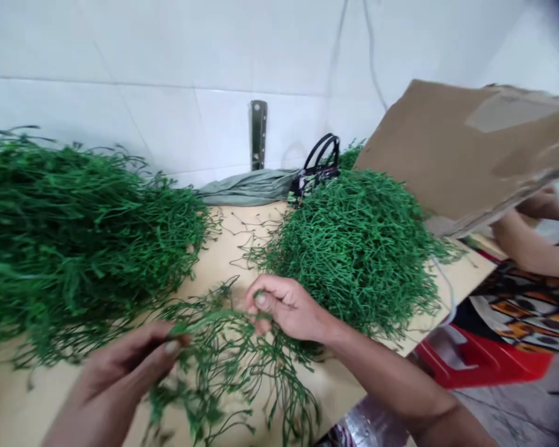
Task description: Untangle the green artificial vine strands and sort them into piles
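My left hand (pixel 125 366) pinches the end of a green plastic sprig (pixel 223 360) near the front of the wooden table (pixel 242 230). Pinched on the same sprig a little to the right is my right hand (pixel 289 307), fingers closed round its stem. The sprig's thin strands hang down between and below both hands. A big heap of the same green sprigs (pixel 65 242) lies at the left. Another rounder heap (pixel 358 248) sits just behind my right hand.
A cardboard box flap (pixel 466 149) leans in from the right. Under it, another person's arm (pixel 531 248) shows. A black-handled bag (pixel 319 167) and grey cloth (pixel 251 186) lie by the white tiled wall. A red object (pixel 484 360) sits beyond the table's right edge.
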`<state>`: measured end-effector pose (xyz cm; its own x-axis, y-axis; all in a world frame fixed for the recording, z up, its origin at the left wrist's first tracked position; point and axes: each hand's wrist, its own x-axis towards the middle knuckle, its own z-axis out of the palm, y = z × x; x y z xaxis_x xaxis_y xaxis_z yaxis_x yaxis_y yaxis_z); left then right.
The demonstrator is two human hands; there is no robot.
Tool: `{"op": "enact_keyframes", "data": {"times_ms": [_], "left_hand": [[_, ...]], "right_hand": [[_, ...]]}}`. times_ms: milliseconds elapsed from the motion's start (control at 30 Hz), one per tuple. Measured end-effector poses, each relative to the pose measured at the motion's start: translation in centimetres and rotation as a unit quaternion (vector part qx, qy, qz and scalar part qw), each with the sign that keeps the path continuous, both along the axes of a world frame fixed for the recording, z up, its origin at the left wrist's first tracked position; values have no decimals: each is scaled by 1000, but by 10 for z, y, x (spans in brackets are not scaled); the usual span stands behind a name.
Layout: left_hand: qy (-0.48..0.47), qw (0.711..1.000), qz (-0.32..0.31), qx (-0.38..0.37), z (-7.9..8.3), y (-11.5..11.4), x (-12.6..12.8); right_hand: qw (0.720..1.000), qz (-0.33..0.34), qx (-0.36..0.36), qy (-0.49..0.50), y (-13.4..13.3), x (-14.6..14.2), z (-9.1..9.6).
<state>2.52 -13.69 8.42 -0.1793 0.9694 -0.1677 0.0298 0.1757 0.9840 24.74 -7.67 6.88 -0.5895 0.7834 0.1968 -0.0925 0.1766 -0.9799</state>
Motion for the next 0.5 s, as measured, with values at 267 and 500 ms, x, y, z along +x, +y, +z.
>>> {"op": "enact_keyframes", "data": {"times_ms": [267,500], "left_hand": [[-89,996,-14,29,-10,19,46],[-42,996,-57,50,-22,18,51]], "right_hand": [[990,-84,49,-100,0,-5,-25],[989,-91,70,-94,-4,5,-23]]}}
